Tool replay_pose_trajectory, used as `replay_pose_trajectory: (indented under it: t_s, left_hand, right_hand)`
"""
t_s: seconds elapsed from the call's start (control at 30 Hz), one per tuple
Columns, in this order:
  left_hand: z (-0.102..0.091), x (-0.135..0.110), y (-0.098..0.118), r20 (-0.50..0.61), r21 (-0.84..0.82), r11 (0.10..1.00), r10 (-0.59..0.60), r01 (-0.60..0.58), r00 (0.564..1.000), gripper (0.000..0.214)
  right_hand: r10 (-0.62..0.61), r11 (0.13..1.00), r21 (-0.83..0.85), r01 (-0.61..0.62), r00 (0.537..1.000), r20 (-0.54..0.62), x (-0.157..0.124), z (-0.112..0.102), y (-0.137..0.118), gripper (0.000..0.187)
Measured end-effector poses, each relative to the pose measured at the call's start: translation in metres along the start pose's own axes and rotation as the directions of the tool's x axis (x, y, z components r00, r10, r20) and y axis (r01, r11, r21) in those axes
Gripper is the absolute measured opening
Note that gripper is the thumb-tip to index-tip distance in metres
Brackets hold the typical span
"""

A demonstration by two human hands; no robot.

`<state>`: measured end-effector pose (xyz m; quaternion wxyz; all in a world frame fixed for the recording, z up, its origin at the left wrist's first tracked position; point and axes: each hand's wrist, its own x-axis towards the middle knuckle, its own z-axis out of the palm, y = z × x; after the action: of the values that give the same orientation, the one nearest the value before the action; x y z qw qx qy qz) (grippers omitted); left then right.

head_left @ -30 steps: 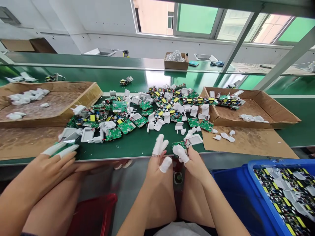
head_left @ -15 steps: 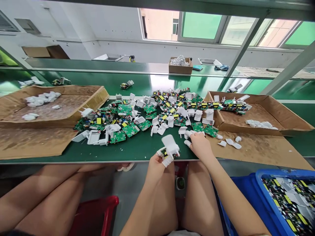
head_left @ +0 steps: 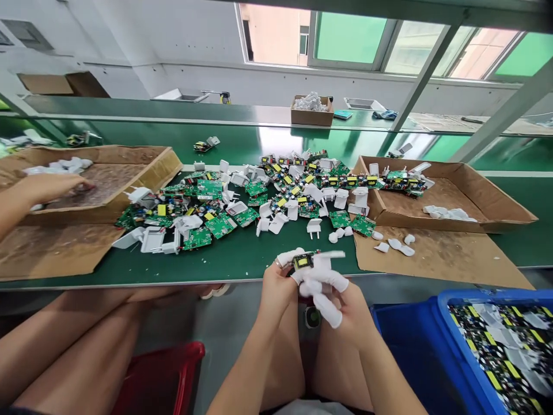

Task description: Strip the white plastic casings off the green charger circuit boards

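Both hands now meet at the near edge of the bench [head_left: 224,259]: the left hand [head_left: 276,285] grips a circuit board [head_left: 302,262], and the right hand [head_left: 341,294], back from the pile [head_left: 259,193], closes on a white shell [head_left: 324,259] against it, so joining seems under way.
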<state>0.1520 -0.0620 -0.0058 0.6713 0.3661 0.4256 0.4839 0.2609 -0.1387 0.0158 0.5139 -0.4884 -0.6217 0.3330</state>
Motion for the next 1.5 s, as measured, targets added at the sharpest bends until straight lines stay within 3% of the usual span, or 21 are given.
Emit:
replay_pose_trajectory:
  t_s: [0.07, 0.13, 0.3, 0.37, 0.5, 0.63, 0.73, 0.83, 0.87, 0.9, 0.97, 1.03, 1.1, 1.2, 1.3, 1.4, 1.5]
  left_hand:
    - [0.002, -0.002, 0.002, -0.005, 0.006, 1.000, -0.014, 0.014, 1.000, 0.037]
    - [0.003, -0.006, 0.005, 0.008, 0.004, 0.999, -0.048, 0.048, 0.999, 0.036]
    - [0.002, -0.010, 0.004, 0.074, 0.077, 0.995, -0.066, 0.060, 0.995, 0.041]
    - [0.000, -0.011, 0.002, 0.077, 0.132, 0.991, -0.028, 0.018, 0.997, 0.047]
    - [-0.001, -0.012, -0.002, 0.125, 0.302, 0.942, 0.115, -0.149, 0.985, 0.037]
    - [-0.001, -0.015, -0.005, 0.141, 0.389, 0.906, 0.122, -0.168, 0.983, 0.041]
    - [0.002, -0.019, -0.004, 0.122, 0.464, 0.862, 0.165, -0.203, 0.979, 0.043]
    - [0.005, -0.020, -0.004, 0.219, 0.506, 0.814, 0.199, -0.286, 0.955, 0.034]
    - [0.006, -0.019, -0.005, 0.248, 0.496, 0.816, 0.193, -0.296, 0.949, 0.033]
    - [0.007, -0.016, -0.006, 0.261, 0.465, 0.836, 0.185, -0.291, 0.948, 0.034]
    - [0.008, -0.010, -0.011, 0.226, 0.322, 0.912, 0.188, -0.256, 0.956, 0.034]
    - [0.011, -0.005, -0.016, 0.148, 0.104, 0.971, 0.200, -0.217, 0.968, 0.031]
    - [0.015, -0.006, -0.019, 0.095, -0.095, 0.978, 0.195, -0.186, 0.976, 0.030]
    - [0.021, -0.014, -0.017, 0.213, -0.291, 0.947, 0.202, -0.135, 0.956, 0.041]
    - [0.021, -0.015, -0.012, 0.283, -0.258, 0.958, 0.196, -0.122, 0.939, 0.042]
    - [0.016, -0.006, -0.008, 0.149, -0.214, 0.969, 0.159, -0.125, 0.976, 0.037]
    - [0.011, -0.002, -0.008, 0.057, -0.131, 0.980, 0.161, -0.153, 0.985, 0.032]
  right_hand:
    - [-0.138, 0.969, -0.229, 0.092, 0.971, -0.194, 0.007, 0.000, 0.009, 0.027]
    - [-0.264, 0.903, -0.409, 0.134, 0.922, -0.282, 0.013, -0.004, 0.016, 0.028]
    - [-0.374, 0.838, -0.503, 0.210, 0.893, -0.251, 0.015, -0.008, 0.019, 0.031]
    - [-0.375, 0.841, -0.498, 0.214, 0.893, -0.250, 0.014, -0.008, 0.018, 0.030]
    - [-0.355, 0.870, -0.447, 0.209, 0.895, -0.271, 0.017, -0.010, 0.015, 0.027]
    - [-0.334, 0.833, -0.534, 0.146, 0.902, -0.274, 0.020, -0.001, 0.013, 0.024]
    - [-0.437, 0.747, -0.643, 0.170, 0.854, -0.282, 0.022, 0.009, 0.020, 0.015]
    - [-0.550, 0.703, -0.671, 0.237, 0.779, -0.301, 0.023, 0.014, 0.032, 0.015]
    - [-0.563, 0.694, -0.674, 0.252, 0.773, -0.292, 0.022, 0.013, 0.036, 0.018]
    - [-0.551, 0.691, -0.677, 0.255, 0.792, -0.264, 0.021, 0.012, 0.040, 0.020]
    - [-0.438, 0.706, -0.679, 0.200, 0.877, -0.196, 0.017, 0.007, 0.044, 0.027]
    - [-0.277, 0.741, -0.670, 0.049, 0.931, -0.237, 0.011, 0.002, 0.047, 0.039]
    - [-0.122, 0.771, -0.627, -0.114, 0.939, -0.321, 0.004, -0.001, 0.048, 0.052]
    - [-0.006, 0.741, -0.635, -0.218, 0.944, -0.331, -0.001, 0.000, 0.049, 0.063]
    - [-0.172, 0.672, -0.722, -0.168, 0.912, -0.372, 0.001, 0.002, 0.049, 0.065]
    - [-0.383, 0.619, -0.784, 0.036, 0.886, -0.262, 0.005, 0.004, 0.043, 0.058]
    - [-0.389, 0.586, -0.803, 0.111, 0.908, -0.159, 0.007, 0.006, 0.038, 0.055]
